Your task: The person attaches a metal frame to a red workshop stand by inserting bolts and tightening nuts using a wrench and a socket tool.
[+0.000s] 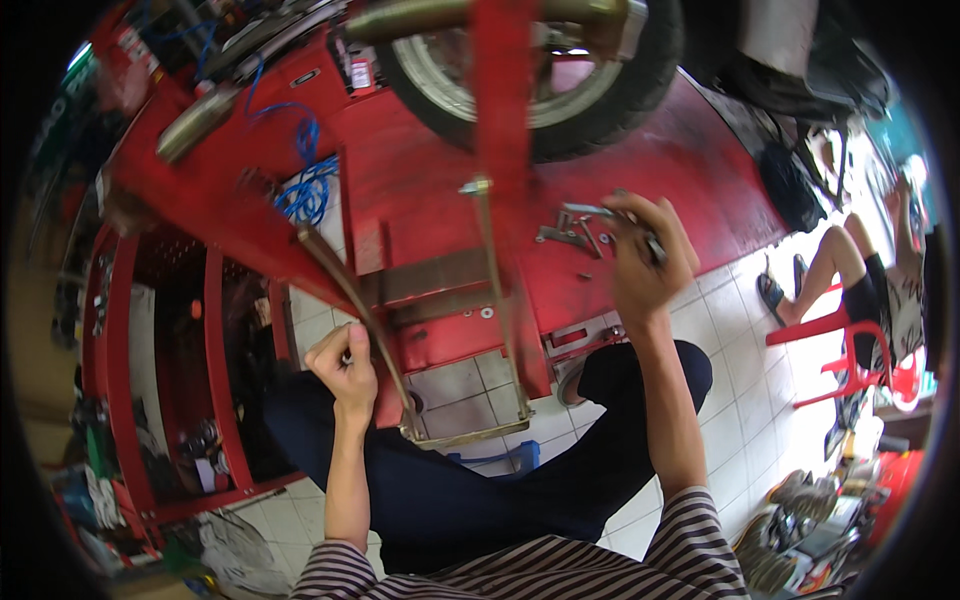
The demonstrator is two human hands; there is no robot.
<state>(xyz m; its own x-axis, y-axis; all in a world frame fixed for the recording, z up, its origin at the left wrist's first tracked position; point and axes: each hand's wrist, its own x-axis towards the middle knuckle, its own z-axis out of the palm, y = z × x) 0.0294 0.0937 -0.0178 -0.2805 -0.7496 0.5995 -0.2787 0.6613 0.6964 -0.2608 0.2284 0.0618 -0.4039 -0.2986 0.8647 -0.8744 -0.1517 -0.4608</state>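
Note:
My left hand (347,365) is closed beside a bent metal bar (354,293) of the red stand (205,210); a small dark object shows in its curled fingers, too small to name. My right hand (650,250) grips a metal tool (590,208) over the red platform (720,170). Near that hand lie loose metal pieces, bolts and washers (580,238). A rectangular metal frame (465,437) hangs between my knees.
A wheel (640,90) stands at the top. Blue hose (305,195) is coiled left of the platform, above a red tool cabinet (125,370). At right, a person (855,280) sits by a red plastic chair (805,330); cluttered parts (795,520) lie below.

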